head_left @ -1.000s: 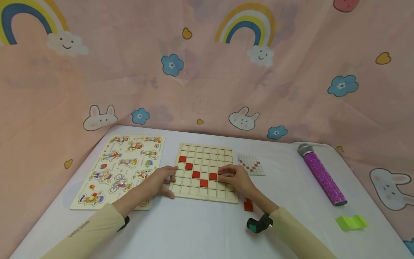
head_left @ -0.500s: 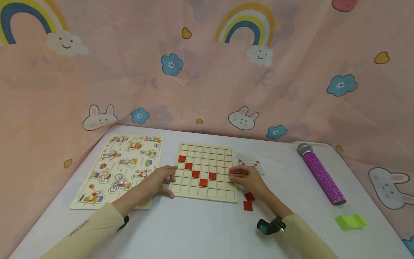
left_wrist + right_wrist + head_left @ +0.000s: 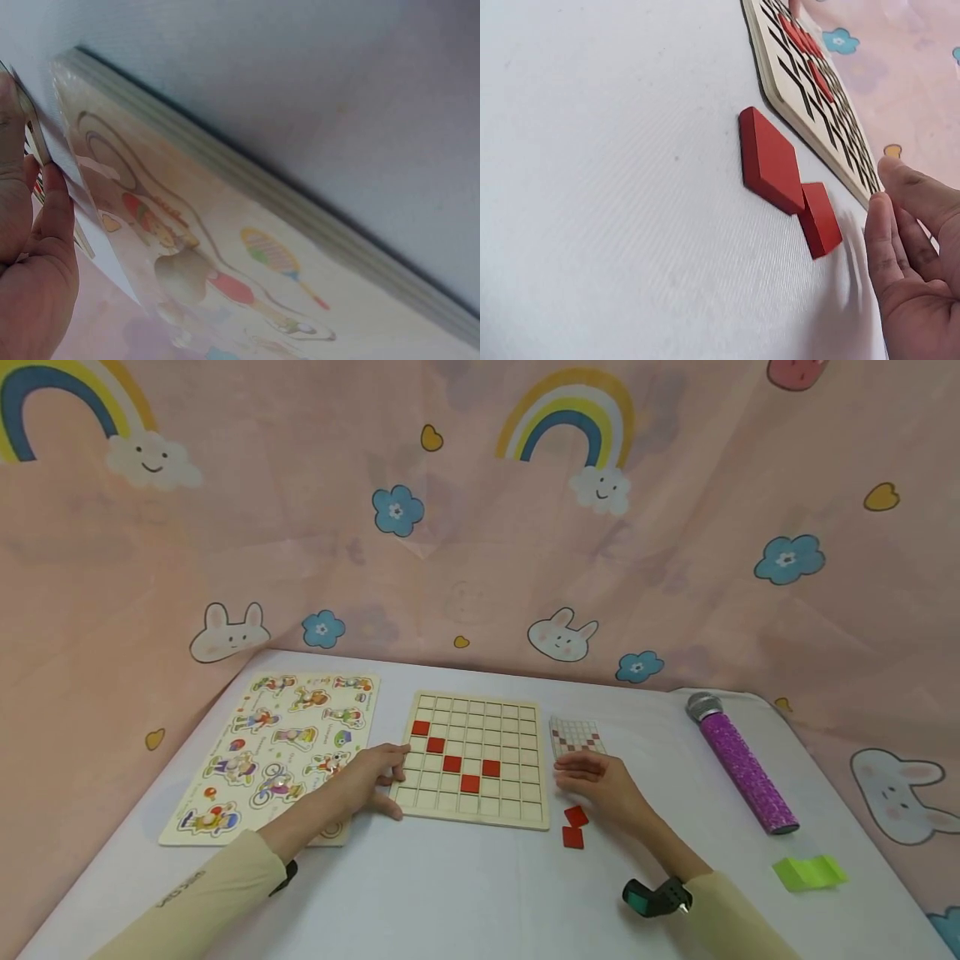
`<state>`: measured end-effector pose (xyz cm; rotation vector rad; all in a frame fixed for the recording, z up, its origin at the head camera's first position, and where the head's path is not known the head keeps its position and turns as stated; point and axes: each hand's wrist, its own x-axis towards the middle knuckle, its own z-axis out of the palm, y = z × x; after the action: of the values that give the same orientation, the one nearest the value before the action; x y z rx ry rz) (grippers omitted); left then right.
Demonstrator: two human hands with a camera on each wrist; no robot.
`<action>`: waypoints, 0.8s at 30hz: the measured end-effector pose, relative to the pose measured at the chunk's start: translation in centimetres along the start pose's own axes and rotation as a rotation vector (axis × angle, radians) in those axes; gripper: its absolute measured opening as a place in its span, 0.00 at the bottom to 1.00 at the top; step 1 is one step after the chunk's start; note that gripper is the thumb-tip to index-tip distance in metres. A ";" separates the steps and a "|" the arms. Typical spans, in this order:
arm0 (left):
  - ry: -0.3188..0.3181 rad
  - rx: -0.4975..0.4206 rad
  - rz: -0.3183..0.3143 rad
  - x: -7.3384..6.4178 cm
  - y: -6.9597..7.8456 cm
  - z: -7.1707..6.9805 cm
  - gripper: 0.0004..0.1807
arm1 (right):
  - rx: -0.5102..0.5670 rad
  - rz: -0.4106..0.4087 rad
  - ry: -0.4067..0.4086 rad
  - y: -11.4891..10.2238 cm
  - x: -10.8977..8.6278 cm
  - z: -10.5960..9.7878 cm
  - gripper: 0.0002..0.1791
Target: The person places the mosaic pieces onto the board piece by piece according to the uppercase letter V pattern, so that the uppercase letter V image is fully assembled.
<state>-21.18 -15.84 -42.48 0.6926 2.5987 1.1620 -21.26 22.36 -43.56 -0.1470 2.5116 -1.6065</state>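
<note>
In the head view a pale wooden grid board lies mid-table with several red square tiles in its cells. My left hand rests at the board's left edge, thumb and fingers spread apart and touching the rim. To the right of the board my right hand hovers with nothing visible between its loosely bent fingers. Below it, two loose red tiles lie on the cloth, one corner against the other. A small pattern card with a printed red V lies behind the right hand, partly covered by it.
A picture puzzle board stands left of the grid, partly under my left forearm. On the right lie a purple glitter microphone and a lime green wavy block. A pink patterned curtain hangs behind the white table.
My right hand has moved right, off the grid board and over beside the pattern card. Both loose red tiles are now uncovered. The left hand has stayed at the board's edge.
</note>
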 end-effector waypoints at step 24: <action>0.002 -0.002 -0.022 0.1 -0.2 0.1 0.23 | -0.129 -0.059 -0.330 1.8 -1.9 -4.3 0.20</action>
<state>-21.31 -15.80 -42.68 0.6609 2.5999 1.1599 -20.19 27.21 -43.27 -0.4657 2.3689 -1.3116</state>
